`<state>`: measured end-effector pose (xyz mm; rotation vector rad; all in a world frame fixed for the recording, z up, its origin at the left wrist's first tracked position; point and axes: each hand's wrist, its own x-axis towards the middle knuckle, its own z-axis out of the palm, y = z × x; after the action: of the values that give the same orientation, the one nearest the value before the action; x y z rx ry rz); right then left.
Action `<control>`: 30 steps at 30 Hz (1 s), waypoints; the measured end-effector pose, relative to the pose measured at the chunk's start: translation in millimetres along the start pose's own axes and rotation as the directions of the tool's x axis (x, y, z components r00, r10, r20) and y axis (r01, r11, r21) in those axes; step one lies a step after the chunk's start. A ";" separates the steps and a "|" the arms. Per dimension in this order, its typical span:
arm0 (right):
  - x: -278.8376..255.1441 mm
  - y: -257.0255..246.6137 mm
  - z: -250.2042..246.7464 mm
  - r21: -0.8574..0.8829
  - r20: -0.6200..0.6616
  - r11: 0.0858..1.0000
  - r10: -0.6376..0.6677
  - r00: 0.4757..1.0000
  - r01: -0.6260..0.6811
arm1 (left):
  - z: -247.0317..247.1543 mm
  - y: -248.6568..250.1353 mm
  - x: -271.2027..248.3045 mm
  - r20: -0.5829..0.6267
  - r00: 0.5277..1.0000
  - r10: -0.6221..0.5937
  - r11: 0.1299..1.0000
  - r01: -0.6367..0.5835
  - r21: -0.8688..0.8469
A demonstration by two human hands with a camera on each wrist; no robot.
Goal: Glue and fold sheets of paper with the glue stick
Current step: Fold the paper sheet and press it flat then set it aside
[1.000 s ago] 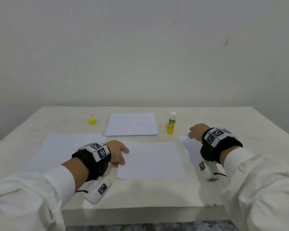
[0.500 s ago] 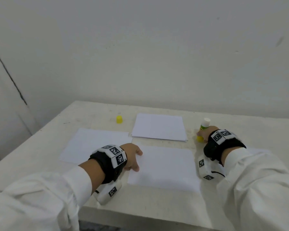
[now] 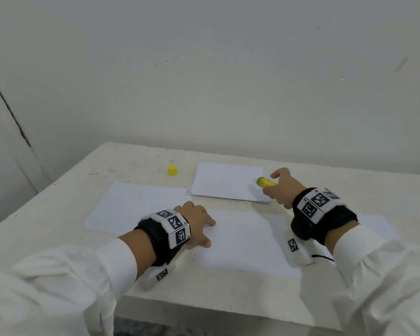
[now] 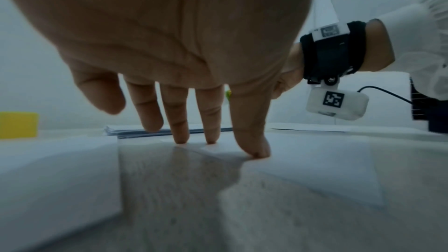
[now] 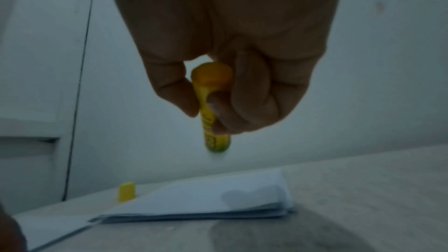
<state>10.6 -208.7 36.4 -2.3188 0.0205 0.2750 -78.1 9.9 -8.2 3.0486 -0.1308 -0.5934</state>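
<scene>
**Glue stick lifted over the paper stack, left hand pinning the near sheet**

While the left hand (image 3: 196,223) lies low at the centre of the head view, its fingers (image 4: 252,141) are stretched out nearly straight and their tips press down on the left edge of the near sheet (image 3: 243,241), which lies flat on the table (image 3: 136,163). It holds nothing; the left wrist view shows three fingertips touching the paper and the others raised just above it.

Right of centre, the right hand (image 3: 280,190) is raised above the table with its thumb and fingers curled round the glue stick (image 3: 264,182). The yellow tube is held off the surface, its far end pointing toward the left of the frame, above the right part of the paper stack (image 3: 226,181). From the right wrist view the stick (image 5: 213,110) hangs down out of the grip, clear of the stack (image 5: 206,198) below it. Whether the glue end is bare I cannot tell through the blur.

A yellow cap (image 3: 172,170) stands by itself on the table, left of the stack and apart from it. Another single sheet (image 3: 134,207) lies in the left middle of the frame, just beside the near sheet. Part of one more sheet (image 3: 376,224) shows at the right, behind the right wrist. Both wrists wear black bands with printed marker tags, and the sleeves are white.
</scene>
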 end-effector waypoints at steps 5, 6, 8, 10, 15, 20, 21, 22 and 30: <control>-17.9 -28.5 31.7 -0.058 -0.024 0.985 -0.162 0.987 0.160 | 3.4 -2.0 -4.8 0.055 0.997 -0.051 0.999 0.051 -0.001; -19.6 -33.2 41.3 -0.108 -0.033 0.978 -0.183 0.983 0.178 | 3.8 -3.0 -5.6 0.075 0.996 -0.041 0.999 0.040 0.012; -22.0 -42.1 61.0 -0.178 -0.042 0.964 -0.206 0.978 0.196 | 4.0 -4.9 -7.1 0.085 0.996 0.009 0.997 -0.015 0.071; -22.9 -50.5 77.7 -0.191 -0.026 0.961 -0.211 0.977 0.202 | 3.7 -6.2 -9.2 0.066 0.996 0.068 0.988 -0.076 0.135; -25.4 -65.2 101.3 -0.222 0.010 0.952 -0.213 0.977 0.210 | 4.0 -7.9 -12.2 0.085 0.992 0.089 0.977 -0.104 0.184; -26.9 -62.4 102.8 -0.272 0.016 0.941 -0.203 0.979 0.200 | 4.7 -10.7 -10.0 0.093 0.990 0.107 0.972 -0.124 0.200; -27.1 -60.2 99.8 -0.286 0.012 0.938 -0.201 0.980 0.196 | 4.8 -11.4 -10.0 0.089 0.990 0.111 0.972 -0.126 0.197; -27.6 -57.4 95.7 -0.299 0.003 0.936 -0.196 0.981 0.188 | 5.4 -12.4 -9.2 0.082 0.990 0.112 0.974 -0.126 0.188; -32.6 -14.7 41.7 -0.397 -0.138 0.918 -0.078 0.987 0.017 | 6.6 -14.9 -2.4 0.032 0.992 0.122 0.964 -0.126 0.233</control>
<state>-27.7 -170.9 25.7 -2.7357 -0.0177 0.0802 -81.6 24.8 -14.1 3.2291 -0.4182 -0.6380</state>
